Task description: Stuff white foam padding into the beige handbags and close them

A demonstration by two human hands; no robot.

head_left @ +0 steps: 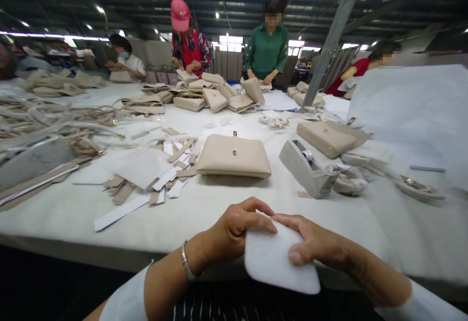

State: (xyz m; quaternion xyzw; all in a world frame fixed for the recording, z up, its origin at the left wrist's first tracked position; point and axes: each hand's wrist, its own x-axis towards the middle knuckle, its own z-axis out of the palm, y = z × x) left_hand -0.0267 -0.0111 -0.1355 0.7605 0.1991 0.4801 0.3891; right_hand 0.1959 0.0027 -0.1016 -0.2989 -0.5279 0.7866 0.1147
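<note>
Near the table's front edge, my left hand [243, 221] and my right hand [310, 243] both grip a white sheet with rounded corners [280, 267]. My left fingers lie over its upper left edge, and my right thumb presses on its face while the other right fingers reach along its top. What the sheet is made of I cannot tell. Beyond my hands a beige handbag [234, 160] rests on the table, with a gold clasp on its front and a small metal-tipped tab at its top.
A grey tape dispenser [305, 167] stands right of the bag, with another beige bag [327, 135] behind it. Paper and beige strips [175, 165] lie scattered on the left, near tangled straps [44, 121]. A heap of bags [215, 96] and several people are across the table [204, 218].
</note>
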